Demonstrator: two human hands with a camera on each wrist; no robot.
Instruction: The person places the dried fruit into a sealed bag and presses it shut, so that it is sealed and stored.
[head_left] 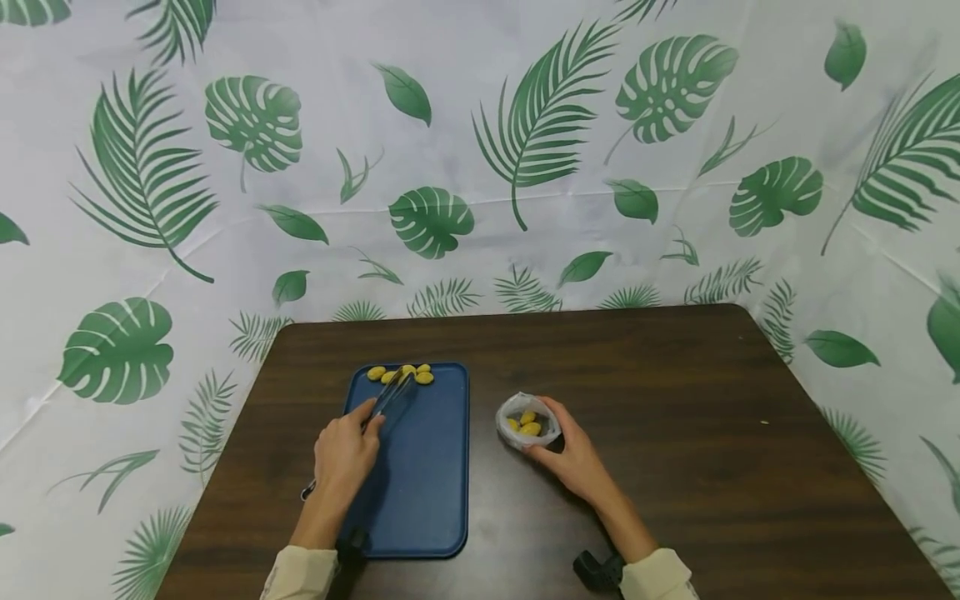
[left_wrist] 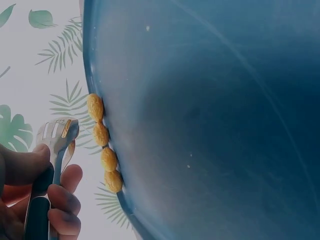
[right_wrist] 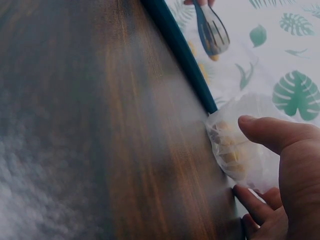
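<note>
My left hand (head_left: 345, 454) grips metal tongs (left_wrist: 56, 140) with dark handles, over the far end of the blue tray (head_left: 420, 500). A yellow oval piece (right_wrist: 214, 57) shows at the tongs' tips. Several more yellow pieces (left_wrist: 101, 134) lie in a row along the tray's far edge. Right of the tray, my right hand (head_left: 573, 458) holds a clear plastic bag (right_wrist: 257, 150) from its right side, thumb and fingers around it. The bag's mouth is open, and yellow pieces (head_left: 530, 428) lie inside.
The dark wooden table (head_left: 675, 375) extends on both sides of the tray. Behind it hangs a white cloth (head_left: 337, 250) printed with green leaves. A tiny pale speck (head_left: 765, 422) lies on the table at the right.
</note>
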